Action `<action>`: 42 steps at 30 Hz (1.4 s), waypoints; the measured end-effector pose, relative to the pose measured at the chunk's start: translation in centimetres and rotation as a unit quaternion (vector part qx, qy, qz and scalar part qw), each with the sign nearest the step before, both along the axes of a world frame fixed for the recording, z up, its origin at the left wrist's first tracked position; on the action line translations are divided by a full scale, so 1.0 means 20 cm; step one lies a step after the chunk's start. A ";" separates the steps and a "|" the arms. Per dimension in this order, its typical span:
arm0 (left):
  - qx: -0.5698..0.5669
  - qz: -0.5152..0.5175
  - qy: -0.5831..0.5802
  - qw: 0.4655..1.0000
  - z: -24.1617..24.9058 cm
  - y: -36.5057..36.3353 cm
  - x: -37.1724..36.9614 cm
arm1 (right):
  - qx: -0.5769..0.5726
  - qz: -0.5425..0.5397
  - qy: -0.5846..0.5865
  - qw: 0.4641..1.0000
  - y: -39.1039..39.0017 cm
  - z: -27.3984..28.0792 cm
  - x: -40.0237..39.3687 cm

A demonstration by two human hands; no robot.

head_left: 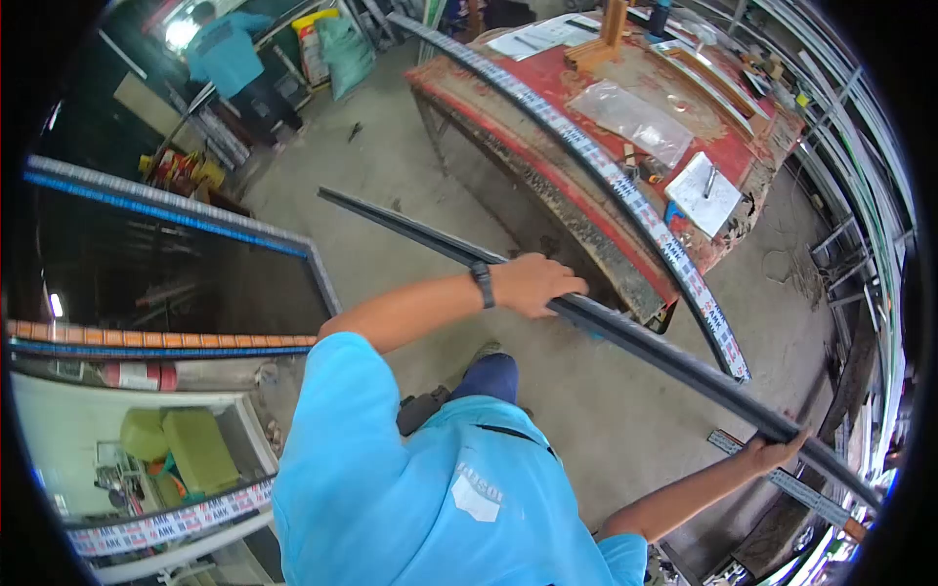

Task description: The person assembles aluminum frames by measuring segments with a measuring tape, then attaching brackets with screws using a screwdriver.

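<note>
I had both hands closed around a long dark grey bar [674,366], which ran slantwise across in front of me, above the concrete floor [586,405]. My left hand [532,283], with a dark watch [482,283] on its wrist, gripped the bar from above near the middle of its length, the knuckles uppermost. My right hand [777,454] was wrapped around it much nearer the end at my right, and the other end reached past my left hand, well beyond it. Just past the bar stood a worn red table [547,83], and a long curved-looking strip [625,195] printed with labels crossed it, one end sticking out beyond the near corner. On the tabletop I had a clear plastic bag [635,122], a sheet of paper [702,195] with a pen on it, and an orange-brown piece [598,44] near the far edge. A shorter labelled piece [821,500] showed beneath the bar, close to my right hand. To my left was a dark frame [195,217] edged with blue and white, and farther off, beside a green sack [347,54], a co-worker [230,54] in a blue shirt was bent forward.
</note>
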State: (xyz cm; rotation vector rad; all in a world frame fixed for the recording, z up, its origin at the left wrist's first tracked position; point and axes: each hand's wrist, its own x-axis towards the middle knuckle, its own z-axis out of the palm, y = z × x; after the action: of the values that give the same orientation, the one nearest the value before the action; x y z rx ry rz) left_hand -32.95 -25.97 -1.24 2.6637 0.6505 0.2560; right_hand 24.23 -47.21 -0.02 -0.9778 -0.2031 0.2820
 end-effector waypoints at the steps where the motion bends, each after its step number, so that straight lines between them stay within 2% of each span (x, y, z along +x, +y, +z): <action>1: 0.027 0.012 0.015 0.999 -0.02 0.09 -0.05 | -0.029 -0.026 0.030 0.999 -0.05 -0.01 0.03; 3: 0.080 0.049 0.041 0.995 -0.03 0.30 -0.16 | -0.004 0.011 0.082 0.997 -0.19 -0.18 0.21; 4: 0.097 0.064 0.050 0.992 -0.02 0.42 -0.19 | -0.011 -0.060 0.080 0.995 -0.17 -0.22 0.20; 5: 0.112 0.081 0.061 0.989 -0.01 0.54 -0.22 | 0.001 -0.054 0.113 0.992 -0.20 -0.33 0.27; 6: 0.141 0.080 0.028 0.986 -0.01 0.68 -0.25 | -0.014 -0.098 0.136 0.986 -0.14 -0.35 0.18; 9: 0.159 0.111 0.072 0.978 -0.08 1.16 -0.31 | -0.049 -0.078 0.197 0.976 0.12 -0.62 -0.08; 11: 0.125 0.135 0.139 0.973 -0.11 1.53 -0.36 | -0.075 -0.028 0.215 0.973 0.32 -0.75 -0.30; 13: 0.092 0.159 0.202 0.962 -0.22 1.77 -0.42 | -0.118 0.004 0.233 0.965 0.56 -0.71 -0.63; 16: 0.060 0.193 0.299 0.933 -0.31 2.18 -0.54 | -0.106 0.036 0.336 0.935 0.83 -0.82 -0.89; 19: 0.074 0.204 0.340 0.915 -0.50 2.44 -0.69 | -0.132 0.051 0.350 0.926 1.02 -0.93 -1.09; 20: 0.085 0.193 0.345 0.915 -0.55 2.53 -0.75 | -0.127 0.067 0.363 0.921 1.13 -0.89 -1.16; 23: 0.070 0.169 0.359 0.915 -0.44 2.59 -0.73 | -0.130 0.106 0.378 0.910 1.33 -0.77 -1.36; 25: 0.001 0.038 0.333 0.942 -0.54 2.57 -0.59 | -0.143 0.128 0.360 0.913 1.44 -0.77 -1.45; 26: 0.000 -0.005 0.268 0.963 -0.56 2.46 -0.47 | -0.148 0.141 0.385 0.900 1.48 -0.82 -1.47; 27: -0.051 -0.090 0.202 0.974 -0.52 2.35 -0.30 | -0.153 0.157 0.396 0.892 1.55 -0.79 -1.53; 28: -0.088 -0.132 0.133 0.978 -0.53 2.22 -0.15 | -0.158 0.172 0.407 0.883 1.62 -0.75 -1.61; 30: -0.124 -0.193 0.090 0.969 -0.62 1.98 0.16 | -0.159 0.210 0.440 0.859 1.77 -0.65 -1.75; 31: -0.111 -0.202 0.124 0.965 -0.64 1.89 0.28 | -0.160 0.250 0.459 0.838 1.83 -0.63 -1.77; 33: -0.129 -0.213 0.165 0.954 -0.47 1.90 0.29 | -0.159 0.280 0.502 0.802 1.80 -0.57 -1.77; 34: -0.193 -0.205 0.185 0.942 -0.50 1.97 0.24 | -0.161 0.275 0.499 0.806 1.77 -0.56 -1.73; 36: -0.175 -0.173 0.192 0.950 -0.58 2.05 0.11 | -0.133 0.235 0.484 0.833 1.65 -0.59 -1.57; 37: -0.200 -0.169 0.191 0.946 -0.52 2.13 0.07 | -0.103 0.198 0.462 0.859 1.55 -0.65 -1.46; 38: -0.182 -0.138 0.120 0.966 -0.50 2.17 0.03 | -0.174 0.123 0.432 0.876 1.52 -0.53 -1.37; 40: -0.167 -0.108 0.155 0.968 -0.51 2.26 -0.05 | -0.241 -0.070 0.388 0.887 1.31 -0.65 -1.17; 41: -0.154 -0.093 0.177 0.968 -0.55 2.30 -0.09 | -0.271 -0.101 0.326 0.900 1.24 -0.66 -1.09; 42: -0.111 -0.070 0.211 0.969 -0.59 2.33 -0.12 | -0.320 -0.156 0.305 0.883 1.19 -0.71 -0.99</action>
State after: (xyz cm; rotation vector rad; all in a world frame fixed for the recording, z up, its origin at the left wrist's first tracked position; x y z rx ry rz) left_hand -35.40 20.62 -13.01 2.5427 0.5696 -0.4104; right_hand 4.52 -23.48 -14.28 -1.4983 0.6655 0.3551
